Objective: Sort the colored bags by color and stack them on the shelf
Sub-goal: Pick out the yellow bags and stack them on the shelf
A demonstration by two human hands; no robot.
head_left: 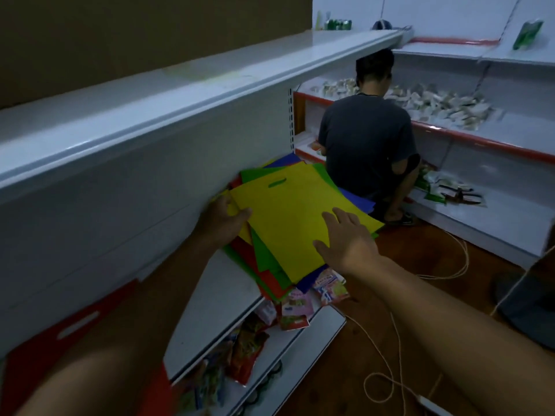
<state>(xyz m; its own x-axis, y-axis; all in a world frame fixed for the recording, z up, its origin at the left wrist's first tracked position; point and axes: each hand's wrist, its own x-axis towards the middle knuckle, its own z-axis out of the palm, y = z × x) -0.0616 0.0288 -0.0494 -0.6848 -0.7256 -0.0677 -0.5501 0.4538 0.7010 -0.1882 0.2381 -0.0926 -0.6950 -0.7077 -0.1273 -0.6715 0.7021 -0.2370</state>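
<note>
A yellow bag (288, 214) with a cut-out handle lies on top of a loose pile of green (267, 253), red (246, 256) and blue bags (357, 202) on the grey shelf (210, 298). My left hand (223, 217) pinches the yellow bag's near left edge, thumb on top. My right hand (345, 238) rests flat on the bag's near right corner with fingers spread. A separate red bag (54, 346) with a handle slot lies at the lower left of the shelf, partly hidden by my left forearm.
Snack packets (294, 310) lie on the lower shelf under the pile. A person in a dark shirt (366, 139) crouches just beyond, facing another shelf unit (480, 136). A pale cord (390, 349) trails across the brown floor. An upper shelf ledge (150, 97) overhangs on the left.
</note>
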